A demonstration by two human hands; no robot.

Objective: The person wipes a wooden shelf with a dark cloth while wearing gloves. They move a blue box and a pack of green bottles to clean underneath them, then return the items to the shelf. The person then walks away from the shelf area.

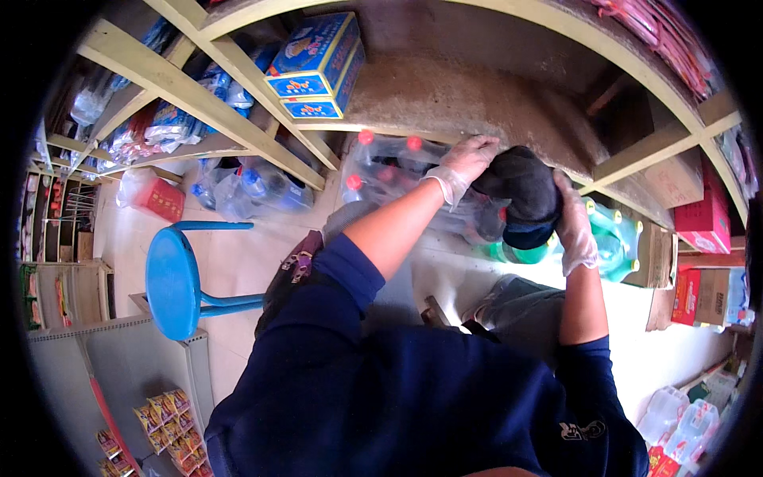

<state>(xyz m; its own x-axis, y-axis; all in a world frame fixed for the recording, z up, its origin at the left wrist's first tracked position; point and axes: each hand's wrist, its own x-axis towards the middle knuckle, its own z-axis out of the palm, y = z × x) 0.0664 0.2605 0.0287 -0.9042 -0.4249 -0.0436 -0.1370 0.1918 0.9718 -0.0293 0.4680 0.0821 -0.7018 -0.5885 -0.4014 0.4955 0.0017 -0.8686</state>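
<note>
Both my hands wear thin clear plastic gloves. Between them is a bunched black cloth item, held over the bottles beside the low shelf. My left hand grips its upper left edge. On the other side, my right hand has its fingers along the right edge, with the fingertips partly hidden. Below and to the left, shrink-wrapped plastic bottles with red caps stand on the floor. Green bottles with yellow caps are grouped near my right hand, some partly covered by the cloth.
A brown shelf board bears two stacked blue cartons. A blue stool stands at left, near bagged bottles and a red package. Cardboard boxes sit at right. Clear plastic containers are at lower right.
</note>
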